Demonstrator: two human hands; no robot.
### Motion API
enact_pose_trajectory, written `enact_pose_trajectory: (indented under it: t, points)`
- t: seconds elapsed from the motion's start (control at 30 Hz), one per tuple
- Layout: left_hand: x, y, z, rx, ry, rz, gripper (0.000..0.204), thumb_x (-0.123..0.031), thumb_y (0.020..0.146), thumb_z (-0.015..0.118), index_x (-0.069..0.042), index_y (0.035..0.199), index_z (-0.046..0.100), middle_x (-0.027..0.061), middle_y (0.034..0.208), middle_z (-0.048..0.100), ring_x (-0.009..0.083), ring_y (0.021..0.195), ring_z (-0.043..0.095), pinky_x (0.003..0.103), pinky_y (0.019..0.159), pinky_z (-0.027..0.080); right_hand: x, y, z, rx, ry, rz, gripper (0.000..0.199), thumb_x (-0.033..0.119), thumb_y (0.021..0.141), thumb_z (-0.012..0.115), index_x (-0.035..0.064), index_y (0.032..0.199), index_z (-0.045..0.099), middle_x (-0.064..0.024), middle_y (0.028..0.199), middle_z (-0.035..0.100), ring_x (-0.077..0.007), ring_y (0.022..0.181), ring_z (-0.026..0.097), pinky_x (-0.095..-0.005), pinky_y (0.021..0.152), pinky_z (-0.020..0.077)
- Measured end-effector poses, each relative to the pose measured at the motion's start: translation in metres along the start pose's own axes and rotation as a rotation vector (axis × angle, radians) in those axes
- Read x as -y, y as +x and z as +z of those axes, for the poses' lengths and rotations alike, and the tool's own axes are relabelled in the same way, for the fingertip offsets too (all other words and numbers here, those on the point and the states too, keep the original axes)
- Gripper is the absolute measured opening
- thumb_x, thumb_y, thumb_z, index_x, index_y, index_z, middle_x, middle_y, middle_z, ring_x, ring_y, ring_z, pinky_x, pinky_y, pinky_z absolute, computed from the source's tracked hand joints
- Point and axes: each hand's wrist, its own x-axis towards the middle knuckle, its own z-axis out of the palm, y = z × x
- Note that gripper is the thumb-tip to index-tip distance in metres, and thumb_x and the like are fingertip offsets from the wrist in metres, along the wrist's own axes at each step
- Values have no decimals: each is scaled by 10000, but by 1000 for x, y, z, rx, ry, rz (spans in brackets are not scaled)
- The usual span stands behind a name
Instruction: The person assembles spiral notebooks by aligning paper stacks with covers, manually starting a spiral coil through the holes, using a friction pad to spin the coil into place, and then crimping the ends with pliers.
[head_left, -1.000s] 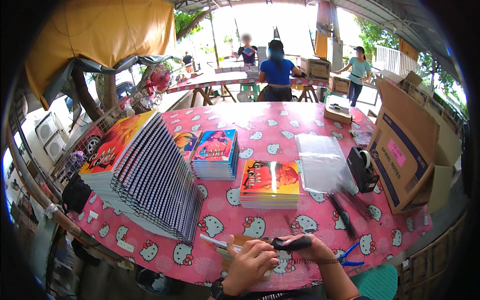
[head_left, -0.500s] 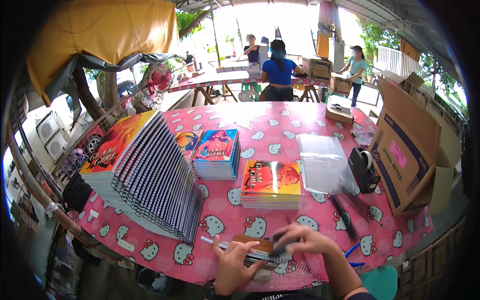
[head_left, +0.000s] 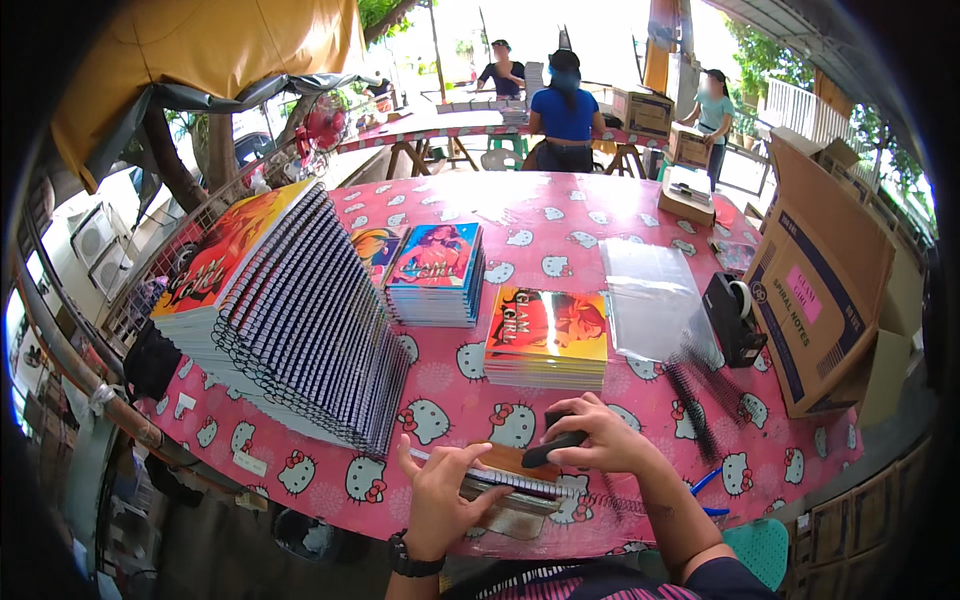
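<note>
At the table's near edge, my left hand (head_left: 445, 495) grips a notebook (head_left: 530, 486) by its binding edge, thumb on the near side and fingers on the far side. The notebook rests against a brown wooden piece (head_left: 510, 458) with a metal part in front. A dark spiral coil (head_left: 625, 505) runs out from the notebook's right end, its tail loose under my right forearm. My right hand (head_left: 605, 437) is closed around a small black block-like object (head_left: 556, 440), held just above the wood and apart from the coil. Its exact kind is unclear.
Spiral-bound notebooks stand in a tall stack (head_left: 300, 330) on the left. Smaller stacks, blue (head_left: 435, 280) and yellow-red (head_left: 546, 340), lie mid-table. To the right are clear plastic sheets (head_left: 655, 300), loose coils (head_left: 700, 400), a tape dispenser (head_left: 735, 320), blue-handled pliers (head_left: 708, 490) and a carton (head_left: 815, 290). People work beyond.
My right hand has lifted the black object up and away from the notebook's right end. The coil there now shows plainly. My left hand keeps its hold on the notebook.
</note>
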Motion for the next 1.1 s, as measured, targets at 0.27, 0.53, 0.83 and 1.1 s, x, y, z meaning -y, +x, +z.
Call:
enact_pose_trajectory:
  t: [0.27, 0.53, 0.83, 1.1]
  points:
    - [0, -13, -3, 33, -15, -69, 605, -334, 603, 834, -136, 1121, 591, -44, 795, 603, 142, 834, 607, 578, 1092, 56, 16, 7, 6, 179, 661, -264, 403, 423, 767, 686, 73, 966, 709, -189, 1172, 589, -326, 1103, 505, -409, 963, 381]
    - [37, -22, 2, -486, -449, -220, 801, -236, 670, 822, -52, 1326, 401, 108, 1285, 494, 187, 1230, 416, 418, 1100, 219, 30, 14, 12, 232, 807, -286, 394, 378, 795, 666, 68, 1038, 689, -195, 1217, 566, -349, 1136, 499, -428, 978, 377]
    - [73, -43, 22, -414, -1339, -539, 265, -15, 889, 586, 20, 1150, 560, 72, 991, 631, 118, 923, 568, 257, 856, 445, 23, 32, 28, 150, 242, -137, 418, 399, 812, 644, 30, 1002, 693, -153, 1204, 585, -300, 1129, 509, -421, 964, 385]
    - [70, -33, 20, -417, -1312, -527, 246, -85, 931, 554, 25, 1150, 578, 68, 966, 628, 146, 899, 586, 290, 845, 454, 13, 45, 33, 151, 285, -75, 414, 413, 838, 619, 76, 1071, 681, -198, 1228, 561, -329, 1161, 505, -439, 1014, 336]
